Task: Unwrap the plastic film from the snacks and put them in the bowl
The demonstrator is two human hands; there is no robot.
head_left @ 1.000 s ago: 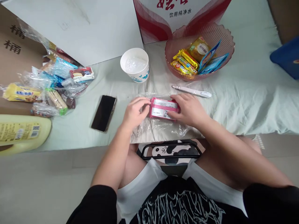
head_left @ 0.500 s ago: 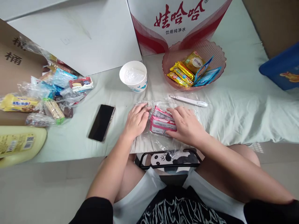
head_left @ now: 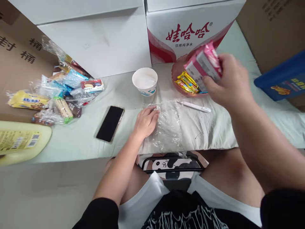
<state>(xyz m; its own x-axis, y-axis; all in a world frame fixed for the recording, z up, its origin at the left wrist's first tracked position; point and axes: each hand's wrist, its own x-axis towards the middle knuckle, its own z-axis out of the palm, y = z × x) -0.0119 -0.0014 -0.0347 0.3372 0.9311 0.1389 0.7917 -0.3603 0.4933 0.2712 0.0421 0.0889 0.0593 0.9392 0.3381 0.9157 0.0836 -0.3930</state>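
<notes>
My right hand (head_left: 230, 81) is raised above the pink glass bowl (head_left: 176, 71), closed around pink-and-white snack packets (head_left: 202, 65). Their exact contents cannot be read, and they hide much of the bowl. Inside it, yellow-wrapped snack bars (head_left: 187, 82) still show. On the cloth in front of me lies a clear plastic bag (head_left: 168, 127), crumpled and flattened. My left hand (head_left: 146, 122) rests on its left edge, fingers together and bent, pinning the plastic. A white pen-shaped cutter (head_left: 195, 106) lies just behind the bag, below the bowl.
A white paper cup (head_left: 145, 83) stands left of the bowl, and a black phone (head_left: 110, 123) lies left of my left hand. Wrapped snacks (head_left: 64, 92) are heaped at the far left near a yellow jug (head_left: 23, 141). White boxes (head_left: 95, 44) line the back; a blue container (head_left: 283, 76) stands right.
My right hand has lifted the pink packets off the plastic bag and carried them up and right to above the bowl. My left hand stays on the bag. The view has shifted slightly.
</notes>
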